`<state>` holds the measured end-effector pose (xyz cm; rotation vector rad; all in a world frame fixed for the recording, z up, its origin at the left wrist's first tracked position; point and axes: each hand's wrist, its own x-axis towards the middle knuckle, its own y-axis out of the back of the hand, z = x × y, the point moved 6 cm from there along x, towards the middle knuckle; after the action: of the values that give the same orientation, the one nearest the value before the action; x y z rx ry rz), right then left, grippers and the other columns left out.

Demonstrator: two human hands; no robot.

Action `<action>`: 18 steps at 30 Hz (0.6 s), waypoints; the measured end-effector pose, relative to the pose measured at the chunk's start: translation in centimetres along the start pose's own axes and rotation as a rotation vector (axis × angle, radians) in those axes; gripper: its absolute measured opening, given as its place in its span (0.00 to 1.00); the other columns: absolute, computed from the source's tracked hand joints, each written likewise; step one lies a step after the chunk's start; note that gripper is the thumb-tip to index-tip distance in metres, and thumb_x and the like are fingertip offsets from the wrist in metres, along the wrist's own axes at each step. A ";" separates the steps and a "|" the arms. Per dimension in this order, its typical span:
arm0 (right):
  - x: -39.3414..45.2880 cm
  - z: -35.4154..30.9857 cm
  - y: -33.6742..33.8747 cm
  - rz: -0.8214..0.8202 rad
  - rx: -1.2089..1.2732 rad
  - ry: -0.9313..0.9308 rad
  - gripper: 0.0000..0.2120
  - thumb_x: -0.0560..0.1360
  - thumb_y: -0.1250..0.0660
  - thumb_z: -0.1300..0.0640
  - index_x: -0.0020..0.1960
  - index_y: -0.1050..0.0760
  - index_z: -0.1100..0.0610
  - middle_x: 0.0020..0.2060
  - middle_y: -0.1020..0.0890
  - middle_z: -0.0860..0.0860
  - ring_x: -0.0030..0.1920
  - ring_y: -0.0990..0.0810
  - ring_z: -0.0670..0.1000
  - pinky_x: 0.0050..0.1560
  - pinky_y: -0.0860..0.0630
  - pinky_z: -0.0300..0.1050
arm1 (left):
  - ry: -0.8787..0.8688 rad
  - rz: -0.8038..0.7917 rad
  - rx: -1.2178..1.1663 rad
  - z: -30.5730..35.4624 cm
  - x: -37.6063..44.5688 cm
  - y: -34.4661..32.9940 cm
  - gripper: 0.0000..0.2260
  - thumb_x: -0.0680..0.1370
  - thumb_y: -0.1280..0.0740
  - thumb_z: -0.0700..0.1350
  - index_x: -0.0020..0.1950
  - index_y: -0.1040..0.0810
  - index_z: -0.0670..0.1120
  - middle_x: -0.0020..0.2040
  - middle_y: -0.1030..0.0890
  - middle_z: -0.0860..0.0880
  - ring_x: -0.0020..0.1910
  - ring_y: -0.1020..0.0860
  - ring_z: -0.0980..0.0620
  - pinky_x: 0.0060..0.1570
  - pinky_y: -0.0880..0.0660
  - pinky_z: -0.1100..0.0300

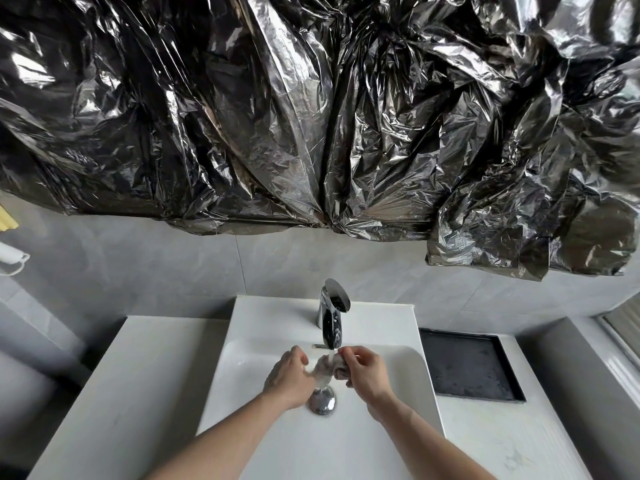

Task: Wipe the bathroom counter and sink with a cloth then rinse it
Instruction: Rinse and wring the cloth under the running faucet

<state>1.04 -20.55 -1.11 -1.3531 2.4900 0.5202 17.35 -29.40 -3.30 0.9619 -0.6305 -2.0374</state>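
**Cloth held under the tap, over the middle of the sink**

Grey wall tiles (156, 265) back the scene, and crumpled black plastic sheeting (311, 116) hangs across the whole upper half, its lower edge ending above the tap. Below, a white bench (114, 375) runs left and right of a white sink (381, 438) whose raised back ledge meets the wall. A chrome tap (332, 313) stands upright at the centre of that ledge, its spout reaching forward over the basin. A chrome drain plug (322, 403) sits on the basin floor, directly below the hands.

Left hand (291, 375): fingers curled, gripping the left end of a small pale cloth (323, 370). Right hand (367, 372): fingers bent, pinching the right end of the same cloth. The cloth is bunched between the two hands, just under the spout and above the drain plug, where a thin stream of water meets it. Both forearms enter from the lower edge and converge over the basin.

To the right, a black square tray (471, 368) is set in the bench, well apart from the sink's right rim. Bare basin floor lies to either side of the forearms. At the far left edge, a white fitting (12, 259) is mounted on the wall.
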 end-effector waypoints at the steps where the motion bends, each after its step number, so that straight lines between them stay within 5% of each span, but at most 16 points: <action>1: 0.1 0.2 -0.2 -0.010 0.012 -0.006 0.08 0.82 0.33 0.56 0.50 0.18 0.59 0.35 0.13 0.51 0.30 0.19 0.48 0.29 0.27 0.40 | -0.034 -0.056 -0.057 0.2 0.0 -0.5 0.19 0.71 0.32 0.54 0.61 0.30 0.56 0.61 0.26 0.57 0.58 0.24 0.52 0.54 0.27 0.58; 3: 0.1 0.4 -0.9 -0.049 0.069 -0.030 0.06 0.83 0.34 0.57 0.52 0.21 0.59 0.34 0.15 0.52 0.29 0.21 0.49 0.29 0.29 0.39 | -0.102 -0.152 -0.169 1.0 -0.3 -1.4 0.24 0.69 0.30 0.52 0.63 0.31 0.61 0.60 0.24 0.60 0.57 0.22 0.55 0.56 0.23 0.56; 6: -0.1 0.1 -1.3 -0.087 0.129 -0.069 0.05 0.83 0.37 0.62 0.56 0.24 0.61 0.31 0.18 0.51 0.27 0.25 0.46 0.29 0.33 0.37 | -0.125 -0.041 -0.198 1.9 -0.4 -1.0 0.14 0.71 0.31 0.53 0.55 0.26 0.62 0.50 0.18 0.58 0.50 0.19 0.55 0.52 0.21 0.56; 9: 0.2 -0.4 -0.4 -0.068 0.100 -0.047 0.07 0.79 0.33 0.64 0.57 0.22 0.62 0.37 0.14 0.51 0.32 0.19 0.44 0.35 0.26 0.34 | -0.099 0.069 -0.187 2.0 -0.6 0.4 0.04 0.72 0.32 0.54 0.42 0.26 0.59 0.42 0.18 0.56 0.45 0.19 0.50 0.44 0.24 0.56; 12: 0.3 0.0 1.1 -0.034 -0.006 -0.024 0.11 0.75 0.29 0.63 0.56 0.19 0.54 0.49 0.12 0.51 0.48 0.14 0.49 0.49 0.21 0.39 | -0.089 0.116 -0.154 1.3 -0.5 1.1 0.05 0.71 0.32 0.55 0.43 0.26 0.57 0.42 0.17 0.54 0.45 0.19 0.48 0.41 0.26 0.57; 18: -0.4 0.9 1.0 -0.156 -0.322 0.029 0.16 0.70 0.27 0.57 0.56 0.19 0.48 0.49 0.14 0.47 0.42 0.17 0.45 0.47 0.21 0.37 | -0.051 0.030 -0.407 2.0 -0.4 1.1 0.13 0.76 0.36 0.55 0.37 0.22 0.49 0.32 0.21 0.53 0.37 0.22 0.48 0.45 0.22 0.49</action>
<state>0.46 -19.40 -1.62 -1.6649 2.3689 0.9007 16.42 -29.50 -1.23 0.6582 -0.2369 -2.0609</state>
